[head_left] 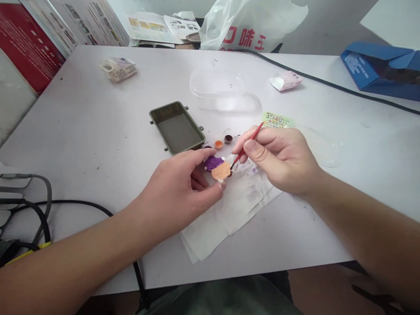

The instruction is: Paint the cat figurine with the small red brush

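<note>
Between the thumb and fingers of my left hand (183,186) is a small painted figurine (221,171), purple on one part and peach on another, with white bits at its edges. My right hand (278,157) grips a thin red paintbrush (251,143), its dark tip touching the figurine's right edge beside a brown patch. Just beyond the figurine stand small paint pots, one orange (218,144) and one dark brown (228,139); a further dark pot is partly hidden by my left fingers. White tissue (226,218) with purple smudges lies under my hands.
A dark olive tray (201,139) sits left of the pots. Behind are a clear plastic container (216,83), a sticker sheet (278,120) and two crumpled packets (118,69) (286,81). A black cable (321,78) runs towards a blue box (377,65); more cables (82,202) lie left.
</note>
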Action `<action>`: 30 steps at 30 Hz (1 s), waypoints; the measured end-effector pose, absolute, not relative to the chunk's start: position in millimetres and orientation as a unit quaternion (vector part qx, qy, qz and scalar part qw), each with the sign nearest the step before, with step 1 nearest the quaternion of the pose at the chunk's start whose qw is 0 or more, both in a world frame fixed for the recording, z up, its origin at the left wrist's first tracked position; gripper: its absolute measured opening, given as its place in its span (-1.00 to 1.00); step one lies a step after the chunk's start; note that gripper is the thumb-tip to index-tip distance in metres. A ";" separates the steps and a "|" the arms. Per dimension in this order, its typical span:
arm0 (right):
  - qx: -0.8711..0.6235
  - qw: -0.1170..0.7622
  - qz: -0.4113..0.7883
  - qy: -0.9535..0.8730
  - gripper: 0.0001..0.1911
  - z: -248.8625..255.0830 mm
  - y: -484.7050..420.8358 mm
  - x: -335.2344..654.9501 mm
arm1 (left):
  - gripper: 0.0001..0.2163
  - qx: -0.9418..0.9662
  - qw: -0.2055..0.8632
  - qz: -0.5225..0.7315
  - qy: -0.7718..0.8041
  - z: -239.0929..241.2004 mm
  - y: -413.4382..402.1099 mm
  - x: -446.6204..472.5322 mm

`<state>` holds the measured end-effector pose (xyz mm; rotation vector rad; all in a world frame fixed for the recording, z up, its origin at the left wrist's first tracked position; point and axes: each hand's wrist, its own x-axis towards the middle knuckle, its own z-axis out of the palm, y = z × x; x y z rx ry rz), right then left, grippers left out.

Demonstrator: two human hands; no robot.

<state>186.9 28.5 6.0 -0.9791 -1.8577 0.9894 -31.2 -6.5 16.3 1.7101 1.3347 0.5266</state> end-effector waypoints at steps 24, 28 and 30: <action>-0.360 0.377 0.434 -0.735 -0.74 3.4 31.1 189.4 | -0.58 0.676 0.451 0.208 0.545 16.9 -5.6 -29.8; -0.364 0.381 0.420 -0.739 -0.72 2.9 31.9 189.3 | -0.58 0.676 0.455 0.209 0.541 18.2 -5.9 -29.9; -0.370 0.382 0.413 -0.740 -0.72 3.2 32.2 189.1 | -0.60 0.678 0.456 0.206 0.539 19.0 -6.1 -30.2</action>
